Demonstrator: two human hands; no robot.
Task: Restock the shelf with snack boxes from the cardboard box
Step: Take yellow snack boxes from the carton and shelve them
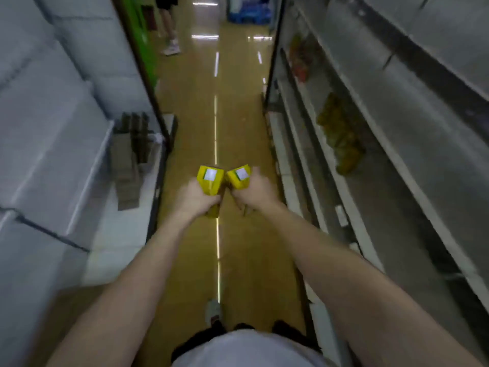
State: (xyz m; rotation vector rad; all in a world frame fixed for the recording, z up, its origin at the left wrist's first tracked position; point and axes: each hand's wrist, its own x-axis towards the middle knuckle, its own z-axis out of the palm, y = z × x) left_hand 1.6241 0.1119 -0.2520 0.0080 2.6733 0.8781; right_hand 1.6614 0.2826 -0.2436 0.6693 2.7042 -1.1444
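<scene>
Yellow snack boxes, one point(209, 182) gripped in the left hand point(194, 200) and one point(239, 176) in the right hand point(252, 193), hang over the aisle floor point(238, 123) and may knock together and slip before reaching the right shelf point(352, 165).

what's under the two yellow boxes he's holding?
Each hand grips one: left hand on the left yellow box, right hand on the right yellow box. Below them only the tan aisle floor shows. The fingers cover the boxes' lower ends.
</scene>
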